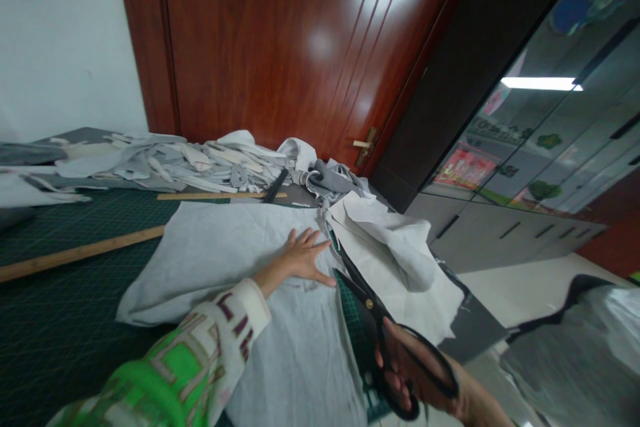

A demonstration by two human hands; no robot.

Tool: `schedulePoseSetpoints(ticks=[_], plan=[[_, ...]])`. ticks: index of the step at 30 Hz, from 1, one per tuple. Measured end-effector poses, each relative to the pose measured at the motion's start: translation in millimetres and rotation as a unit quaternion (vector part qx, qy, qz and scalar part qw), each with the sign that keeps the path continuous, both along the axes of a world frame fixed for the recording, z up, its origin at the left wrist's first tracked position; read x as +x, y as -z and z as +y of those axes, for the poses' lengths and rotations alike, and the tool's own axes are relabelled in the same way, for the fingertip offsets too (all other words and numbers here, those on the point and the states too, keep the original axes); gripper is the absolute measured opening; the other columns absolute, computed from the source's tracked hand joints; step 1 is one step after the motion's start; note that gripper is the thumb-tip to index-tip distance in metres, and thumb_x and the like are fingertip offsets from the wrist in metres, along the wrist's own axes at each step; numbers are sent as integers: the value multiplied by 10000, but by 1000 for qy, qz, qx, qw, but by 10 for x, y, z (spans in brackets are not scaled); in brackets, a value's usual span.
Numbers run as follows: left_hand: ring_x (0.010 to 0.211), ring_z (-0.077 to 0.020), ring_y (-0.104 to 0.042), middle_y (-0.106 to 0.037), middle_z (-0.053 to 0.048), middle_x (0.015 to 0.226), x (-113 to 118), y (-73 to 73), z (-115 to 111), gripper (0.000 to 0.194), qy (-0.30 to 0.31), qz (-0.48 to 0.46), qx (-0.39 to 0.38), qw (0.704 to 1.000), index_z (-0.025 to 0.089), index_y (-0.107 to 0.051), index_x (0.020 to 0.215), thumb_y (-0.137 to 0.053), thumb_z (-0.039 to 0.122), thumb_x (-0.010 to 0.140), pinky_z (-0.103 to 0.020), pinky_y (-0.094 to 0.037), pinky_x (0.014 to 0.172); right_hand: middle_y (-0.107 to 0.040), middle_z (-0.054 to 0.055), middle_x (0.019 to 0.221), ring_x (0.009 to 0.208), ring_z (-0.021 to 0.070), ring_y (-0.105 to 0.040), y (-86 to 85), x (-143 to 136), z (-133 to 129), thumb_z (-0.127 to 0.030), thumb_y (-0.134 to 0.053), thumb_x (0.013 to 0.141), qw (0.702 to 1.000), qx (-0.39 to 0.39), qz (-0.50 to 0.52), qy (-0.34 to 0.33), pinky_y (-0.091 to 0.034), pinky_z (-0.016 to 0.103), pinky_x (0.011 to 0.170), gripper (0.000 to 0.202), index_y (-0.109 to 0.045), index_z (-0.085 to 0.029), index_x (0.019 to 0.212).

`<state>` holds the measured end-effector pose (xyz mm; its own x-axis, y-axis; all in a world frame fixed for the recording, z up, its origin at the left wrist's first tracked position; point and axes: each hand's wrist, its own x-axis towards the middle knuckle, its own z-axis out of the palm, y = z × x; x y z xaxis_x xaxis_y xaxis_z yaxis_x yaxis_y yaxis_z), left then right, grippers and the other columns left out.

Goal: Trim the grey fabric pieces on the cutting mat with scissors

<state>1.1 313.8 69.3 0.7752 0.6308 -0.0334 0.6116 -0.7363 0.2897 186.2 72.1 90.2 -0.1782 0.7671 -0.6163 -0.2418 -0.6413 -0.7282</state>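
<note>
A light grey piece of fabric [225, 233] lies spread over the green cutting mat [65, 220]. Flat on it, with fingers spread, rests my left hand [303, 259] near the fabric's right edge. My right hand [407, 360] grips black-handled scissors [369, 303] by the loops. Their blades are parted and point up and left, with the tips close to the fabric edge beside my left fingers. Right of the blades lies another piece of pale fabric [395, 253], folded over on itself. Whether the blades touch either cloth I cannot tell.
A wooden ruler [85, 253] lies on the mat at left, and a thinner wooden strip [210, 196] behind the fabric. Heaped fabric scraps [200, 160] line the far edge, with a black object [276, 185] beside them. A brown door [280, 47] and a glass-fronted cabinet [525, 127] stand beyond.
</note>
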Motion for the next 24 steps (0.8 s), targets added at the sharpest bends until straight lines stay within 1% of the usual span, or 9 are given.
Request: schedulePoseSetpoints(ticks=[4, 7, 11, 15, 18, 21, 24], plan=[[1519, -353, -8, -128, -169, 1637, -16, -18, -15, 1225, 0, -1, 1, 1000, 259, -259, 1554, -574, 918, 571, -642, 43, 1159, -549, -11, 487, 372, 77, -500, 52, 45, 69, -650, -491, 910, 999, -12, -38, 22, -378, 170, 400, 561, -649, -145, 725], [1517, -362, -26, -129, -179, 1635, -24, -21, -18, 1218, 0, 1, 3, 1000, 248, -269, 1552, -580, 910, 579, -645, 32, 1158, -557, -10, 486, 371, 76, -505, 48, 37, 78, -623, -468, 933, 999, -8, -50, 12, -373, 169, 402, 551, -648, -141, 737], [1516, -366, -34, -136, -179, 1635, -24, -17, -17, 1219, 1, 2, 7, 1000, 242, -268, 1553, -571, 913, 582, -646, 36, 1158, -567, -6, 485, 379, 80, -519, 46, 34, 77, -652, -497, 904, 998, -7, -64, -5, -365, 171, 402, 560, -642, -137, 739], [1519, -351, -32, -138, -184, 1634, -21, -21, -19, 1218, 0, 4, 8, 1000, 244, -263, 1554, -569, 912, 582, -646, 30, 1158, -580, -11, 495, 382, 77, -528, 97, 56, 101, -650, -510, 897, 998, 14, -63, -7, -373, 169, 404, 549, -647, -138, 756], [1521, -341, -23, -129, -187, 1633, -20, -21, -17, 1222, 2, 5, 7, 1000, 240, -260, 1554, -559, 919, 583, -640, 31, 1161, -578, -14, 480, 367, 80, -518, 128, 62, 118, -644, -517, 894, 998, 15, -58, -15, -383, 176, 394, 545, -649, -135, 751], [1520, -348, -17, -119, -185, 1635, -19, -16, -13, 1236, 3, 4, 6, 1000, 241, -254, 1556, -558, 926, 572, -644, 36, 1158, -570, -18, 465, 354, 77, -508, 114, 55, 125, -643, -507, 898, 998, 9, -69, -13, -378, 173, 380, 548, -643, -140, 728], [1519, -354, -16, -118, -183, 1634, -20, -20, -16, 1235, 2, 4, 6, 1000, 240, -256, 1556, -570, 918, 573, -646, 36, 1158, -582, -5, 492, 373, 72, -522, 68, 49, 132, -622, -514, 910, 998, 6, -67, -8, -392, 165, 394, 533, -655, -138, 735]])
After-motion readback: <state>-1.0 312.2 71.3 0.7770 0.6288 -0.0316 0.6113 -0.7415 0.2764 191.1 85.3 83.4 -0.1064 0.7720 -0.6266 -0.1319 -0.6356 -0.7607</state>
